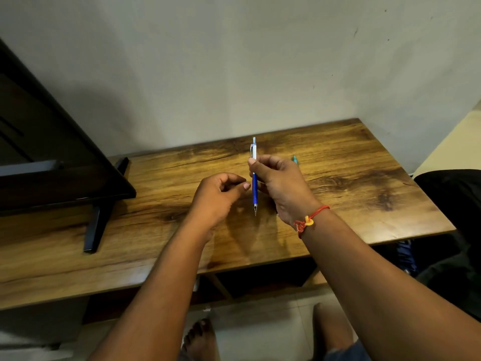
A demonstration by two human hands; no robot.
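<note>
The right hand (282, 185) grips a blue pen (254, 190), pinching the barrel between the thumb and the curled fingers (264, 162). The pen stands nearly upright in that grip. Its silver clip end rises above the fingertips and its metal tip points down below them, held clear above the wooden table (364, 183).

The left hand (217, 198) sits just to the left of the pen. Its fingers are curled in toward the palm with nothing visible inside them, and the thumb (245, 185) reaches out toward the blue barrel. The thumb tip is just beside the pen, level with the lower fingers of the right hand; whether it touches cannot be told.

A red thread bracelet (311, 219) with a yellow knot circles the right wrist.

Beyond the right hand's knuckles, the end of 1 teal pen (295, 159) shows on the table, mostly hidden by that hand. Far to the left of the left hand's fingers stands a dark screen (52, 157) on a black foot (96, 225). Below the table edge, a bare foot (200, 340) rests on the floor.
</note>
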